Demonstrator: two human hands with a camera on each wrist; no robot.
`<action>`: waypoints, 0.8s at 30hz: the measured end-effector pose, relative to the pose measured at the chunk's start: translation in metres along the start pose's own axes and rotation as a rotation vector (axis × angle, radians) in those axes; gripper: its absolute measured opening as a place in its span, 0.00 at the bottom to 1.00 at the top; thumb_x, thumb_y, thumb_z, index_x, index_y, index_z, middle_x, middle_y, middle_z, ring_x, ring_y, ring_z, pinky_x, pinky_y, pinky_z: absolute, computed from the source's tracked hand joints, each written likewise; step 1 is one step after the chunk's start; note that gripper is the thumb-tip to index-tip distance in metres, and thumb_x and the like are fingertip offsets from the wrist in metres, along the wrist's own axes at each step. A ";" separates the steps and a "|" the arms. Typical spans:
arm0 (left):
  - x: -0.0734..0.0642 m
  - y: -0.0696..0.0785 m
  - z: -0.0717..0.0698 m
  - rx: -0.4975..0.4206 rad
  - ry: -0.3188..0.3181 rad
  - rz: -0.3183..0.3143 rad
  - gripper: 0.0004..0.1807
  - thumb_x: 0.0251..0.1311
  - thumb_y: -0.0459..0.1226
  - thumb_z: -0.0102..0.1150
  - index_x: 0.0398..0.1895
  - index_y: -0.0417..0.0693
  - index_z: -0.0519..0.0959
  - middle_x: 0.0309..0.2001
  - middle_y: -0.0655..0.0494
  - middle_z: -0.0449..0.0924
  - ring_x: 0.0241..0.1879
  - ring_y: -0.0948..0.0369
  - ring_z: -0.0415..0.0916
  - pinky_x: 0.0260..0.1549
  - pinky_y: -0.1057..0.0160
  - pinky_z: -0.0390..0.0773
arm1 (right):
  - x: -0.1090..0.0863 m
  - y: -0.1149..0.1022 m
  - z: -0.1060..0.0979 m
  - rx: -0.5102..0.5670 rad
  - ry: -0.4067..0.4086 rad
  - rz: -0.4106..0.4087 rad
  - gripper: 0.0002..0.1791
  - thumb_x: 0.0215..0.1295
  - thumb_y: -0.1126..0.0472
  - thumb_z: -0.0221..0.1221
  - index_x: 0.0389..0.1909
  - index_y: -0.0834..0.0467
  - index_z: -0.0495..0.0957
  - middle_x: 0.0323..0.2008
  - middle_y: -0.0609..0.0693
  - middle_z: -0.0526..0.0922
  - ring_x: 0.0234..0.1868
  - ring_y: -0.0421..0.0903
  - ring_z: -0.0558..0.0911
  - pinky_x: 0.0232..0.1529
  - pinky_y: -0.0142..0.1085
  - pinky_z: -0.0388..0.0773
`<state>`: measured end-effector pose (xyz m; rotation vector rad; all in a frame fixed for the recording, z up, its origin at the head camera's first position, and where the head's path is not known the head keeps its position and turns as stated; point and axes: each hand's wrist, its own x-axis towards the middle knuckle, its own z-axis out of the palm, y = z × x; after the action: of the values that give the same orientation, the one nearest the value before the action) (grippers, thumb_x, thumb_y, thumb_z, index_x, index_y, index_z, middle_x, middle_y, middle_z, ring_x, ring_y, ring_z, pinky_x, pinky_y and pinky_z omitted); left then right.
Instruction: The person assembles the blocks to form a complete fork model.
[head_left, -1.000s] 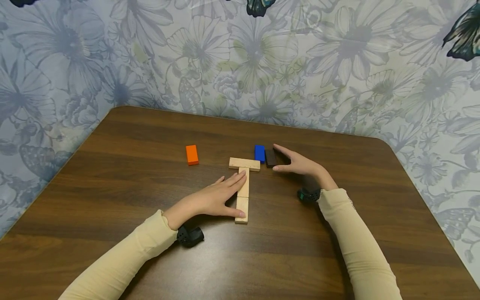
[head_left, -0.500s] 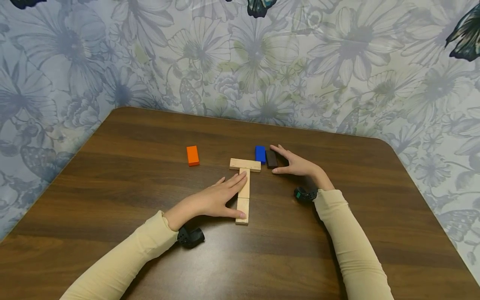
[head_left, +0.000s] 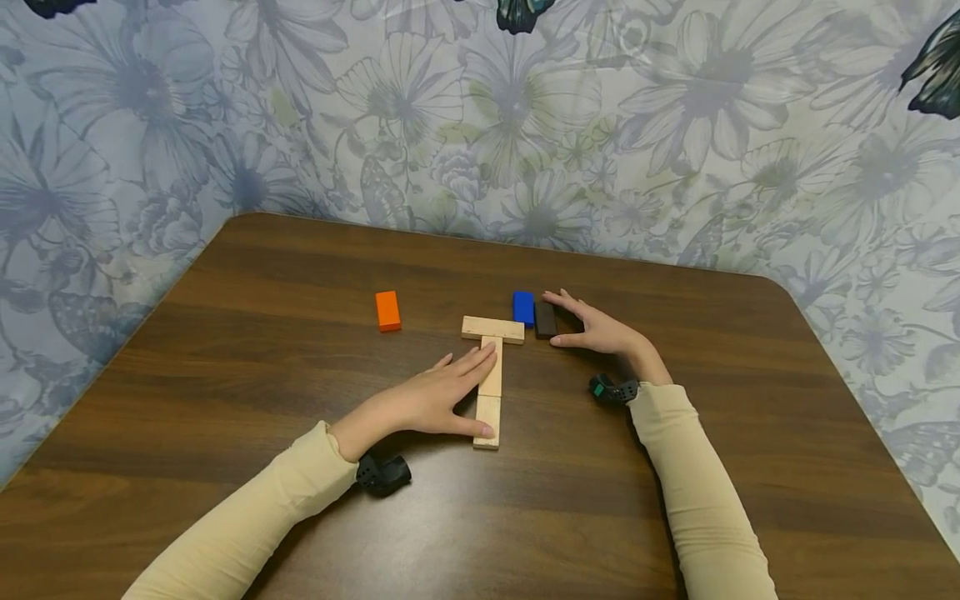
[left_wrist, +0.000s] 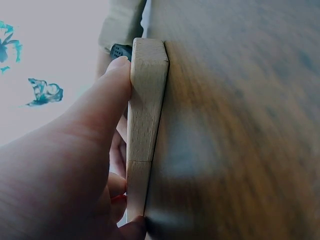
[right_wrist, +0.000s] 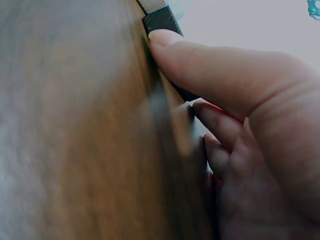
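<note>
Left hand flat, fingers straight, pressed against side of pale blocks forming stem of T, mid-table. Crossbar block touching stem top. Right hand spread, thumb and fingers against dark block, which touches blue block. Orange block well apart, left.

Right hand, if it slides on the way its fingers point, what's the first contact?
The right hand points left and already touches the dark brown block. Past that, the blue block sits flush against it, so it likely gets pushed next.
</note>
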<state>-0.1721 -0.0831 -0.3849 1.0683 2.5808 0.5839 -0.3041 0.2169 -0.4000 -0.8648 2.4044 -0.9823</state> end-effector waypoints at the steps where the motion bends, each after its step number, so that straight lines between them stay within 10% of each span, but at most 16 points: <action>1: 0.000 0.000 0.000 -0.001 0.002 0.002 0.55 0.55 0.65 0.51 0.74 0.44 0.40 0.74 0.53 0.30 0.70 0.59 0.34 0.64 0.48 0.39 | 0.000 0.000 0.000 -0.004 0.004 0.002 0.42 0.64 0.55 0.60 0.73 0.53 0.49 0.72 0.59 0.36 0.70 0.58 0.36 0.63 0.60 0.36; 11: -0.001 0.000 -0.001 0.008 0.007 -0.005 0.56 0.54 0.66 0.51 0.74 0.44 0.40 0.74 0.53 0.30 0.70 0.59 0.33 0.64 0.47 0.39 | -0.010 -0.037 -0.001 0.053 0.016 -0.028 0.37 0.64 0.65 0.59 0.69 0.68 0.52 0.71 0.63 0.44 0.70 0.59 0.37 0.63 0.60 0.38; 24: -0.001 0.001 0.001 -0.003 -0.003 -0.008 0.56 0.54 0.65 0.51 0.74 0.44 0.39 0.74 0.53 0.30 0.70 0.58 0.34 0.64 0.47 0.39 | -0.012 -0.032 0.000 0.121 0.054 -0.004 0.37 0.62 0.66 0.61 0.69 0.66 0.54 0.70 0.66 0.43 0.69 0.61 0.48 0.64 0.56 0.46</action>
<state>-0.1704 -0.0829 -0.3850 1.0567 2.5795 0.5840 -0.2824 0.2073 -0.3754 -0.8104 2.3603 -1.1532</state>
